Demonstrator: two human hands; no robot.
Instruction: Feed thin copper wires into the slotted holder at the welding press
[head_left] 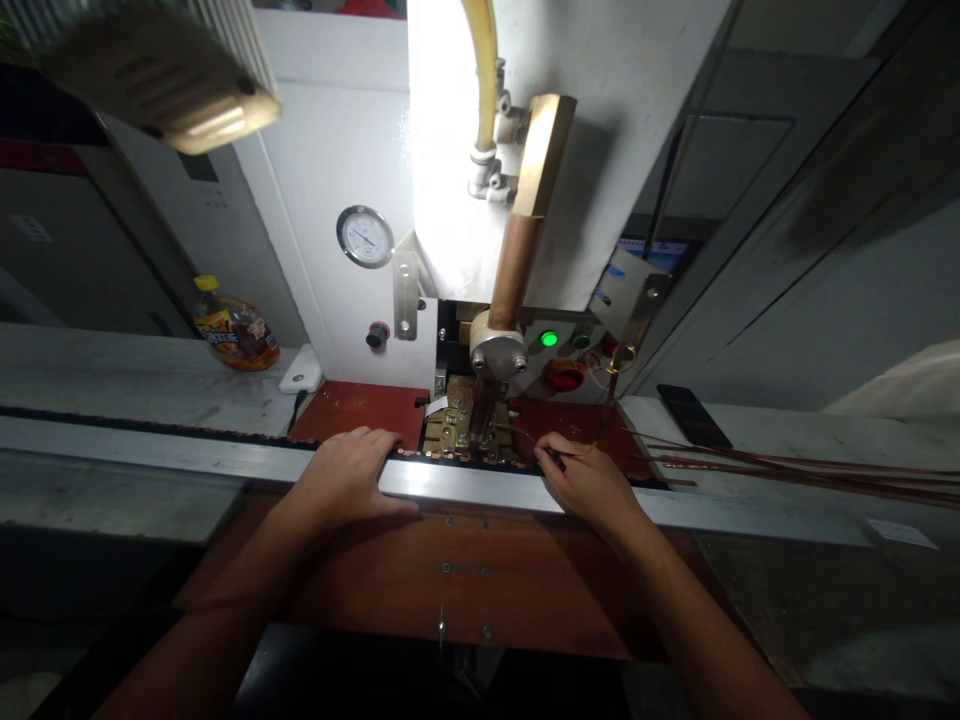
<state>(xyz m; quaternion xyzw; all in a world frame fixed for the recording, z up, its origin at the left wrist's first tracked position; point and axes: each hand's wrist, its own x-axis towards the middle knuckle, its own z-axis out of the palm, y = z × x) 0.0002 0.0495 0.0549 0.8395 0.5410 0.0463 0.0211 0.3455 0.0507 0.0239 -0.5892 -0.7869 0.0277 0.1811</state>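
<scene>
My left hand [349, 472] is closed over a long aluminium rail [450, 485], fingers on the far edge and thumb on the near side. A row of small copper pieces [427, 455] runs along a dark strip on the rail's far edge. At the right, my right hand [589, 480] rests by the rail, thumb and forefinger pinching a thin copper-coloured wire [523, 432]. The wire's tip points toward a brass fixture [448, 430] below the machine's copper electrode [484, 405]. Part of the wire is hidden by my fingers.
Several long copper strips [787, 465] lie at the right, near a black phone [691, 415]. A drink bottle [234, 325] and a white box [301, 370] stand at the left. The machine has a gauge [364, 237], a lit green button [550, 339] and a red button [566, 376].
</scene>
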